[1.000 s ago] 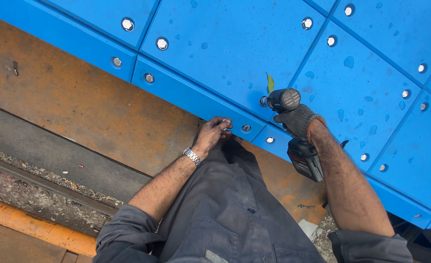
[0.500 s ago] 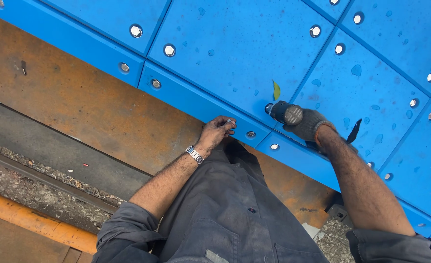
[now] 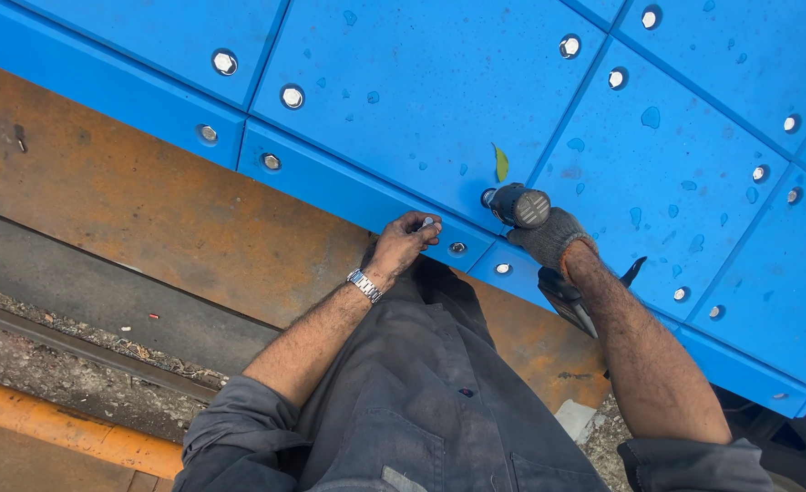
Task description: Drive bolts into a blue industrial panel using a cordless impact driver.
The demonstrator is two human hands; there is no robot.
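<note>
Most holes along the blue panels (image 3: 403, 100) already carry bolts; the left hand (image 3: 405, 244) pinches a bolt (image 3: 428, 221) at the lower edge strip, while the gloved right hand (image 3: 550, 239) grips the drill (image 3: 518, 206), driving apparently pending.

Blue panels, rust-brown steel, grey clothes.
Panels (image 3: 403, 82) bright blue with silver bolts (image 3: 292, 96), upper frame; small yellow-green leaf (image 3: 501, 164) centre; plate (image 3: 148, 210) at left rusty orange-brown; trousers (image 3: 421, 392) dark grey; glove (image 3: 553, 239) grey with orange cuff; drill (image 3: 521, 206) black; watch (image 3: 364, 285) silver; pipe (image 3: 66, 428) lower left orange.
</note>
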